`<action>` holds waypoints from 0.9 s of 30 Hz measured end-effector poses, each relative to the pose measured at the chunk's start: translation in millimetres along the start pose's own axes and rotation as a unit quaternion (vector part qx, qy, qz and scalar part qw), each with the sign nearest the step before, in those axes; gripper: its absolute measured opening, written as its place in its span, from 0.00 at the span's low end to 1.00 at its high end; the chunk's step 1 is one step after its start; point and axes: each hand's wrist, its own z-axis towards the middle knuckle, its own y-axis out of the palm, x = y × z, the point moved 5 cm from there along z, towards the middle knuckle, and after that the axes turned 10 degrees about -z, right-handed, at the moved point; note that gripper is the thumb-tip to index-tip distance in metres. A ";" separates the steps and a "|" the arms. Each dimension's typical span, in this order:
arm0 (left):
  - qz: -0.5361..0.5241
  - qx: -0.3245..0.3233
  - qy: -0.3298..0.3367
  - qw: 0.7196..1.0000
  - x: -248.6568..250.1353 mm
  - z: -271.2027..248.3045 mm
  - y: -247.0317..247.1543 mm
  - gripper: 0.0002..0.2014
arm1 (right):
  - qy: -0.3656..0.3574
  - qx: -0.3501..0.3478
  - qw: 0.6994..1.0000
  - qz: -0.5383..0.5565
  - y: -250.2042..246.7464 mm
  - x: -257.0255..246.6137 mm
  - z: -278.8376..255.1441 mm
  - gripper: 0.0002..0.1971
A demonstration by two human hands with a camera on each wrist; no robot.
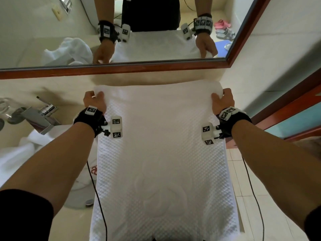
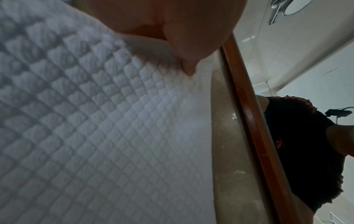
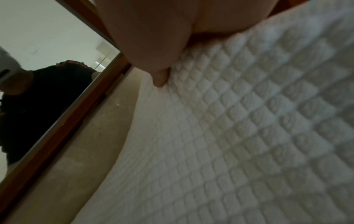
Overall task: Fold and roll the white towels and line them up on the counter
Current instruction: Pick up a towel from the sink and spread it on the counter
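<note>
Towel point(image 1: 161, 153), white and waffle-textured with no legible writing, is gripped at its far corners by left hand point(image 1: 93, 101) and right hand point(image 1: 223, 101).

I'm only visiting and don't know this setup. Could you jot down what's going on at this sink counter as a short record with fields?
place: bathroom counter under a wood-framed mirror
main item: white waffle-textured towel, laid out from the wall toward the person
left hand: grips the far left corner of the towel
right hand: grips the far right corner
other towels: crumpled white towels in the basin at left
fixtures: chrome faucet at left
stage: towel still spread out, no roll yet
</note>
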 end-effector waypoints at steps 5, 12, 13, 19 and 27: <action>0.103 -0.004 -0.060 0.993 -26.5 -15.6 10.7 0.35 | 0.064 0.005 0.993 -0.099 11.8 7.8 2.5 0.28; 0.297 -0.172 0.135 0.930 -78.1 -85.0 76.4 0.19 | -0.198 -0.099 0.918 -0.328 89.9 -14.4 -34.5 0.36; 0.314 -0.219 0.136 0.914 -87.1 -89.5 87.0 0.21 | -0.216 -0.134 0.901 -0.353 100.9 -8.8 -38.1 0.35; 0.467 -0.338 0.092 0.812 -118.5 -77.8 99.7 0.31 | -0.216 -0.195 0.870 -0.398 112.6 15.3 -32.4 0.35; 0.487 -0.365 0.116 0.785 -110.1 -41.2 104.5 0.36 | -0.205 -0.199 0.862 -0.419 118.9 15.8 -25.2 0.37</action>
